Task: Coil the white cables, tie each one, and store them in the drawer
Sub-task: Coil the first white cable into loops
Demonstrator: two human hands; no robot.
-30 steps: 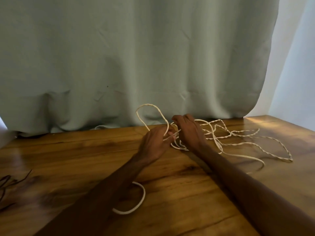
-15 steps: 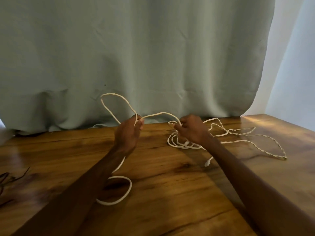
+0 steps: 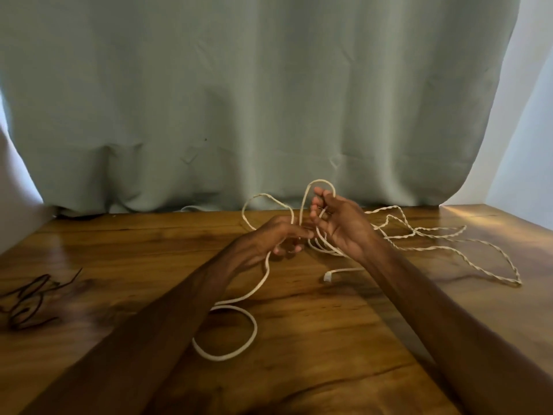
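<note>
A pale green curtain [image 3: 239, 100] hangs across the back, dropping to the far edge of a wooden table [image 3: 119, 250] that fills the lower frame. At the far left edge lies a tangle of thin dark cords [image 3: 27, 298], blurred, with a wide stretch of bare wood between it and the arms.

Near the middle, the left hand [image 3: 269, 238] has its fingers curled round a smooth white cable [image 3: 254, 327]. The cable drops from that hand beside the forearm and lies in a loose loop on the wood in the lower middle. Just right of it, almost touching, the right hand [image 3: 341, 226] is raised with the palm turned inward. Its fingers are hooked through several turns of the same cable, and one turn arches above the fingertips.

The cable's plug end [image 3: 328, 277] lies on the table below the right wrist. Right of the hand, a twisted white cable [image 3: 466, 259] sprawls in open bends toward the right edge, near a pale wall [image 3: 526, 130].

Half a second ago the hands were well apart, with a span of cable between them. The left hand has since come in beside the right, which has lifted off the table.
</note>
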